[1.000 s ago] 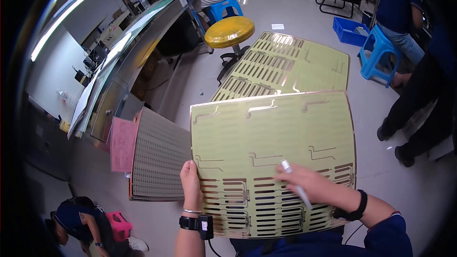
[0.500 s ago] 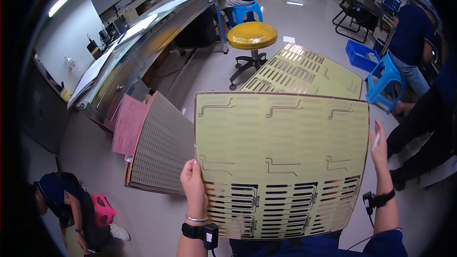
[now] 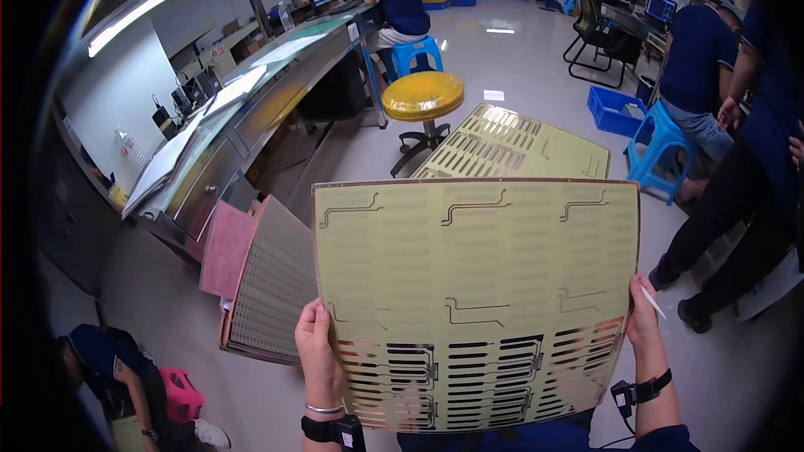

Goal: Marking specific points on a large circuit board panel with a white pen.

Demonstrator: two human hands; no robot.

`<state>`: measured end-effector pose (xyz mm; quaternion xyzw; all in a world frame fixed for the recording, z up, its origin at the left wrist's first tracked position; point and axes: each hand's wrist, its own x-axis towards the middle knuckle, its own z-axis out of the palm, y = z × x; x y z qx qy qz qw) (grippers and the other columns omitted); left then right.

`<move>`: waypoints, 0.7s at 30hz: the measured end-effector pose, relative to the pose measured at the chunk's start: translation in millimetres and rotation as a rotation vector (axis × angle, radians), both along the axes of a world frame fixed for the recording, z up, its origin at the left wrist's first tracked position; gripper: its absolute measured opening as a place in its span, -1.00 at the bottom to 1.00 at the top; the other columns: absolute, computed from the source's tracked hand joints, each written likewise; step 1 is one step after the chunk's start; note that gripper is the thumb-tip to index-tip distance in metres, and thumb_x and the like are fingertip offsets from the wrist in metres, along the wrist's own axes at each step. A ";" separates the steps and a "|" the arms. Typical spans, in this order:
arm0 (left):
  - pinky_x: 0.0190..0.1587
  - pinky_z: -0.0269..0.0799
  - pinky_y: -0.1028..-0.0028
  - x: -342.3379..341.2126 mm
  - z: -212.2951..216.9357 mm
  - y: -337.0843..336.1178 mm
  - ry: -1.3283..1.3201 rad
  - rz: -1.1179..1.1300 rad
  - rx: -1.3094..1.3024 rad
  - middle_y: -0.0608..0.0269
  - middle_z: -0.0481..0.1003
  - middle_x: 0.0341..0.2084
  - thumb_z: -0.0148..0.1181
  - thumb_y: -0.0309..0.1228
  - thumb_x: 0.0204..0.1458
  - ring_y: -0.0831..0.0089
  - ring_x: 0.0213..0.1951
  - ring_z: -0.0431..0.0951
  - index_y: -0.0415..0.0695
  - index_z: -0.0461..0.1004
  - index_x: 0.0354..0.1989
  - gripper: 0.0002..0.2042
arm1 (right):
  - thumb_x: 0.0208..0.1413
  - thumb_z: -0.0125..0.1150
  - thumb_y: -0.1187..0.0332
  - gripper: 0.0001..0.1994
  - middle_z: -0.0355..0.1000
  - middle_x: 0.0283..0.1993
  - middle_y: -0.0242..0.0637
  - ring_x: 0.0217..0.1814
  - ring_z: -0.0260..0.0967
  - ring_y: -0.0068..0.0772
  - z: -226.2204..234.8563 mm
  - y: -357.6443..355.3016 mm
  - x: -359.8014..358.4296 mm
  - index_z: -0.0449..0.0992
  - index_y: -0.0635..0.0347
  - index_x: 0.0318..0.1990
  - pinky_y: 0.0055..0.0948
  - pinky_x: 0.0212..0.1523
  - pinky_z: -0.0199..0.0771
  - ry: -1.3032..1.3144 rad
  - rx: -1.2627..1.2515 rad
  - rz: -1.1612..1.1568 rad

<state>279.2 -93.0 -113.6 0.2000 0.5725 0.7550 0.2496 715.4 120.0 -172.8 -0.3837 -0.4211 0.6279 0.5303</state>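
Clock centre: the middle of the held board, with 12 o'clock toward the top of the view
Board (image 3: 469,264): large, pale green, marked with thin bent lines and rows of dark bars; between the two hands, tilted, its near edge at the person's waist at 6 o'clock
Left hand (image 3: 321,356): between 8 and 9 o'clock, clamped on the board's left edge, thumb on the face
Right hand (image 3: 643,314): at 3 o'clock, at the board's right edge, closed round a white pen (image 3: 654,303) whose tip points to 4 o'clock; how firmly it grips the board, cannot tell
Hands together or apart: well apart, one at each side edge
Second board (image 3: 557,149): near 12 to 1 o'clock, its lower part hidden behind the held one
Stack of boards (image 3: 272,285): at 9 o'clock, grey dotted face, pink sheet (image 3: 226,251) at its left
Yellow stool (image 3: 423,95): between 11 and 12 o'clock
Blue bin (image 3: 605,117): at 1 o'clock
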 end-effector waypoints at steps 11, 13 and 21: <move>0.00 0.31 0.51 -28.3 95.1 25.3 0.497 -0.077 0.338 0.35 0.47 -0.22 0.11 -0.43 0.15 0.55 -0.13 0.43 -0.14 0.46 -0.21 -0.90 | 0.24 0.05 0.29 -0.76 0.41 -0.14 -0.40 -0.06 0.37 -0.56 127.3 94.5 50.8 0.34 0.16 -0.01 -0.53 0.03 0.33 0.042 0.686 -0.077; 0.03 0.30 0.44 -27.0 103.6 25.4 0.903 -0.021 0.136 0.23 0.44 -0.17 0.27 -0.47 -0.04 0.46 -0.10 0.42 -0.17 0.55 -0.34 -0.89 | 0.14 0.18 0.29 -0.79 0.43 -0.22 -0.34 -0.07 0.39 -0.51 139.6 91.0 61.2 0.43 0.20 -0.16 -0.50 0.00 0.36 -0.427 0.895 -0.015; -0.36 0.34 0.62 -29.1 8.0 28.9 0.792 -0.152 -0.138 0.35 0.37 -0.49 0.29 -0.62 -0.09 0.61 -0.44 0.36 -0.23 0.58 -0.35 -0.88 | -0.10 0.37 0.40 -0.80 0.51 -0.12 -0.06 -0.06 0.46 -0.33 57.2 64.7 74.2 0.54 0.23 -0.29 -0.40 -0.03 0.44 -0.580 0.654 0.121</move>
